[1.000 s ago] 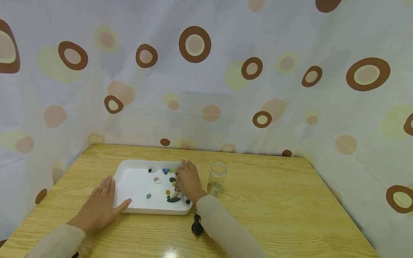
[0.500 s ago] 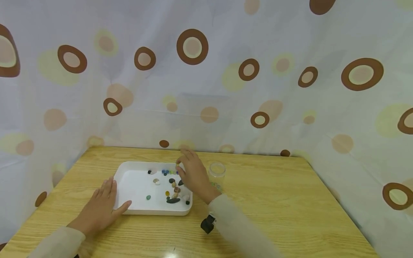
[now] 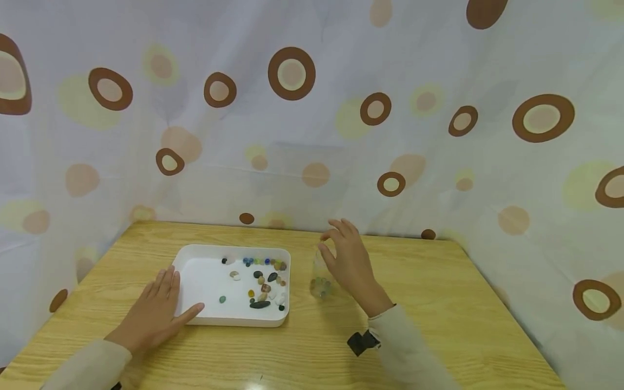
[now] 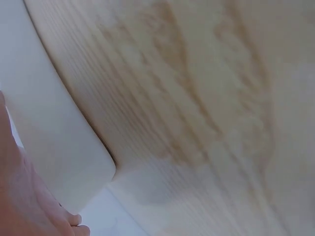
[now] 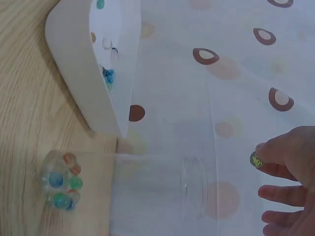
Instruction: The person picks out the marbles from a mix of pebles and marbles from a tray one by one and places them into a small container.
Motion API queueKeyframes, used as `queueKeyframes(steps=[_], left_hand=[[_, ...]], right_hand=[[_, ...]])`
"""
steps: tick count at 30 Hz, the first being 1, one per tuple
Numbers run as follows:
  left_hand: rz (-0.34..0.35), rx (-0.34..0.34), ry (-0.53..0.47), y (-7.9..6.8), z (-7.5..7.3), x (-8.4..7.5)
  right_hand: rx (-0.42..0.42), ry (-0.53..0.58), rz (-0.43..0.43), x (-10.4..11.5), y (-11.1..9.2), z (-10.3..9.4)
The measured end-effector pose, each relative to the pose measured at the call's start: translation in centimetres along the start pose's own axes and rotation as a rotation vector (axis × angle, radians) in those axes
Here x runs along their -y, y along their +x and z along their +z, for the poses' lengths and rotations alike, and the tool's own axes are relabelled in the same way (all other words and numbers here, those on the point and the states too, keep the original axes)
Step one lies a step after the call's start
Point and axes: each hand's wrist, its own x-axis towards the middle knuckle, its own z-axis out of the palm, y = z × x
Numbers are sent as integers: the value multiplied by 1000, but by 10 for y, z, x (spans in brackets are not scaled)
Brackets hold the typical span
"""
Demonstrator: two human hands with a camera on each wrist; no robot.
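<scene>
My right hand is over the mouth of a clear jar. In the right wrist view its thumb and forefinger pinch a yellow-green glass marble, just above the jar's rim. Several coloured marbles lie at the bottom of the jar. My left hand rests with straight fingers against the left side of a white tray, thumb along its front edge. Inside the tray, glass marbles line the back right, with pebbles such as a long dark stone and a green stone in front.
All of this stands on a wood-grain table. The jar is a short gap to the right of the tray. A patterned cloth hangs behind the table and along both sides.
My right hand has lifted a marble from the tray's right side and carried it rightward to above the jar. The left hand has stayed at the tray.
</scene>
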Motion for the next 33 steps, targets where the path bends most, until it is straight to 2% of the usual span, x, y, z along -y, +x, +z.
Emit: queueKeyframes(steps=[5,9,20,25,33], left_hand=[[11,-16,-3,1,1,-2],[10,-21,-1,0,5,-3],[18,-53,14,2,9,-1],[14,-50,21,2,8,-1],[12,-48,29,1,6,-3]], right_hand=[[26,-42,52,-21,-9,0],[60,-58,78,-28,-14,2],[66,-72,60,-34,-14,7],[62,-84,35,-35,-14,7],[77,-82,40,-34,-15,8]])
